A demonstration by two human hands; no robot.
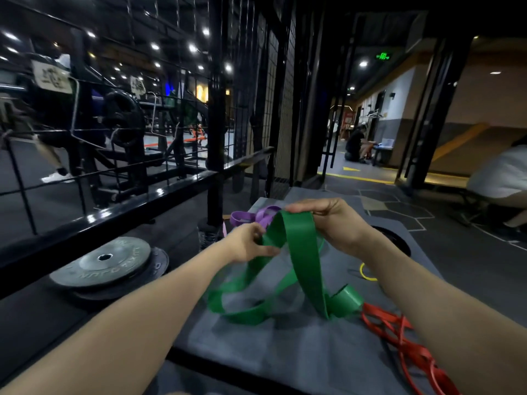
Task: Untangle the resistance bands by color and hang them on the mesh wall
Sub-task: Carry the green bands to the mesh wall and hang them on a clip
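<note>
head view, forward and down, close over hands (pixel 285 232)

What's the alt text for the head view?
Both hands, left hand and right hand, hold a wide green band lifted above a grey mat. A purple band lies behind it, red bands at right, the mesh wall to the left.

Green band (pixel 302 252) smooth rubbery, slight sheen; purple band (pixel 242 218) and red bands (pixel 399 334) same. Tabletop (pixel 285 352) matt grey, cloth-like. Weight plate (pixel 104 260) dull, scuffed. Mesh wall (pixel 171 89) glossy black metal.
</note>
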